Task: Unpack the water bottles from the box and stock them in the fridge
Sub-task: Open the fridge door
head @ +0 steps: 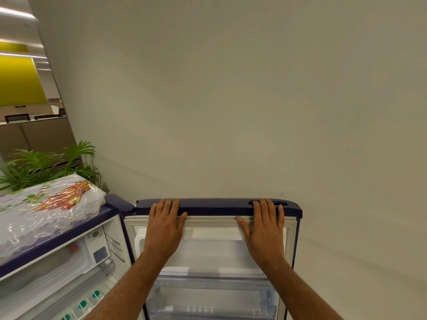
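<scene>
The dark blue fridge door (217, 207) stands swung open in front of me, its white inner side facing me. My left hand (165, 225) rests flat on the door's top edge at the left, fingers straight. My right hand (265, 225) lies flat on the top edge at the right, fingertips beside the recessed handle slot (280, 202). Neither hand holds anything. Clear plastic door racks (212, 303) below my arms look empty. The fridge body (69, 257) is at the left, its interior partly seen. No water bottles or box are in view.
A plastic-wrapped floral bundle (46, 204) lies on top of the fridge body. Green plants (46, 165) stand behind it. A plain beige wall (231, 88) fills the view behind the door. An office area shows at the far left.
</scene>
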